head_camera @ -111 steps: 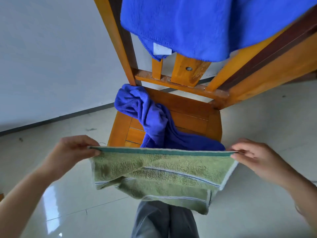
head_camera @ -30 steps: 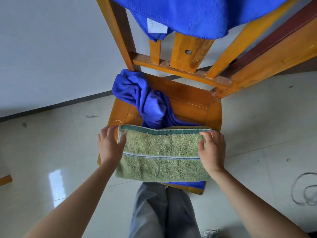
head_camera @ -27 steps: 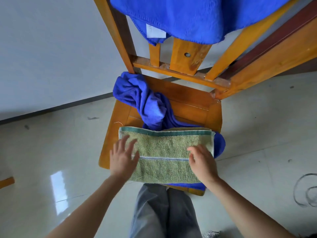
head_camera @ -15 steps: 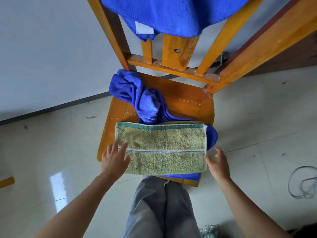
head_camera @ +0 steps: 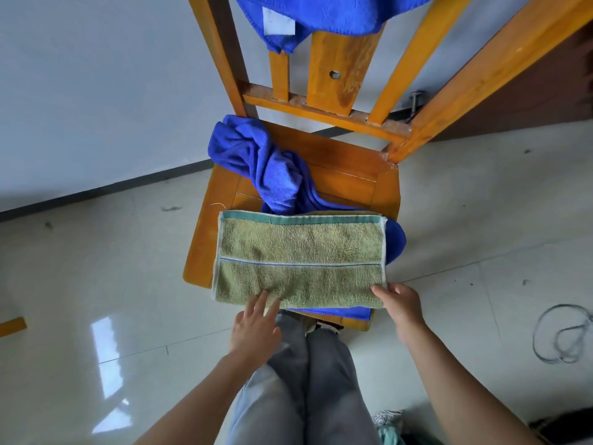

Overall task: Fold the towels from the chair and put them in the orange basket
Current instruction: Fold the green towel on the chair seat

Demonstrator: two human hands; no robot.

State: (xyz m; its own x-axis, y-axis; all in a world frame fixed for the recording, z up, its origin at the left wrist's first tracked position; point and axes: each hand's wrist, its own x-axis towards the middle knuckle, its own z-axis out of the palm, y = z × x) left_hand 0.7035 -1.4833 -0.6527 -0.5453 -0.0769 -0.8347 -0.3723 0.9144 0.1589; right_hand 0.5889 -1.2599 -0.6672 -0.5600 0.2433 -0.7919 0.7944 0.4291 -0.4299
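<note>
A short orange wooden strip (head_camera: 12, 326) lies at the far left on the glossy, pale tiled floor (head_camera: 96, 268). The left hand (head_camera: 255, 326) reaches forward with its grip apart: straight, spread fingers whose tips press on the near long edge of the towel ahead, holding nothing.

That olive-green terry towel (head_camera: 298, 261) lies folded into a flat rectangle on the front of the orange varnished wooden chair (head_camera: 346, 175). Its long axis runs left to right, with a teal woven band along the far edge and a thin blue stripe across the middle. Its pile is looped and coarse.

Behind and under it a crumpled royal-blue microfibre towel (head_camera: 266, 162) is heaped at the seat's rear left and pokes out at the green towel's right and near edges. A second smooth blue microfibre towel (head_camera: 321, 11) with a white label (head_camera: 278, 24) hangs over the slatted backrest.

The right hand (head_camera: 401, 303) sits at the green towel's near right corner, thumb lying on top. Whether its grip is clamped on the corner cannot be told, as the fingers are hidden.

Grey trousers (head_camera: 305, 380) show between the arms, and a dark cable loop (head_camera: 564, 335) lies on the floor at far right.
</note>
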